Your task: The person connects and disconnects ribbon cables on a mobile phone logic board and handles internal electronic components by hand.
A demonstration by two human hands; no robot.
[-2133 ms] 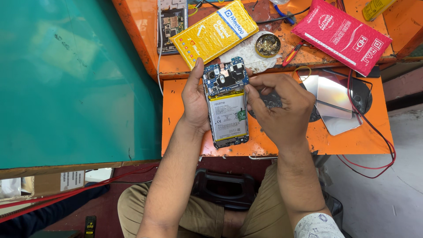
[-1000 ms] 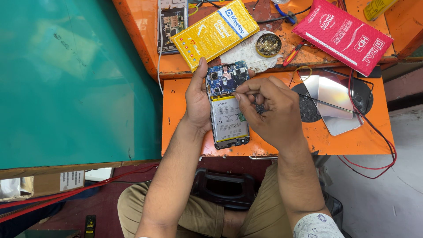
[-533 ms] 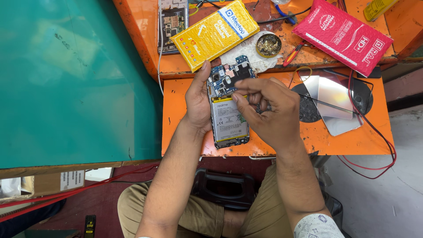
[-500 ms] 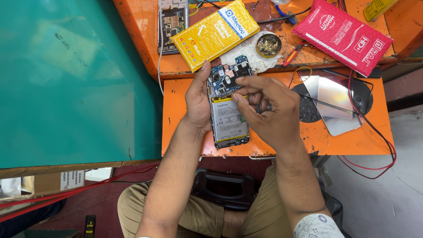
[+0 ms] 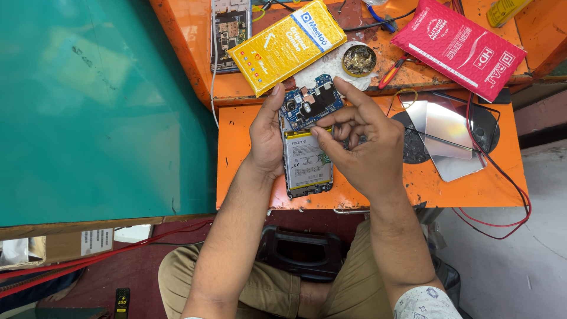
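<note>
Left hand (image 5: pixel 267 139) is wrapped around the left edge of the opened phone (image 5: pixel 307 145), thumb up along its top corner, holding it just over the orange work shelf (image 5: pixel 236 153). Right hand (image 5: pixel 363 147) comes in from the other side, fingers curled, thumb and forefinger pinched close together right at the seam where the blue circuit board (image 5: pixel 312 105) meets the pale battery (image 5: pixel 306 160); whether anything tiny sits in that pinch, can't tell. The phone lies back-open and face down, board at the far end, battery filling the middle, lower end pointing toward the person's lap. Just beyond the board, a small round tin of brass wool (image 5: pixel 358 60) sits on white paper. Left of that, a yellow flat box (image 5: pixel 286 46) lies at an angle, with another stripped phone frame (image 5: pixel 230 32) beside it. Out to the right, a red padded pouch (image 5: pixel 459 47), a red-handled screwdriver (image 5: pixel 393 64), and nearer, a shiny silver sheet (image 5: pixel 449 139) over a dark round pad (image 5: pixel 413 147). Red wire (image 5: pixel 508 195) loops off the shelf's right edge. A big teal panel (image 5: pixel 88 106) fills the left.
</note>
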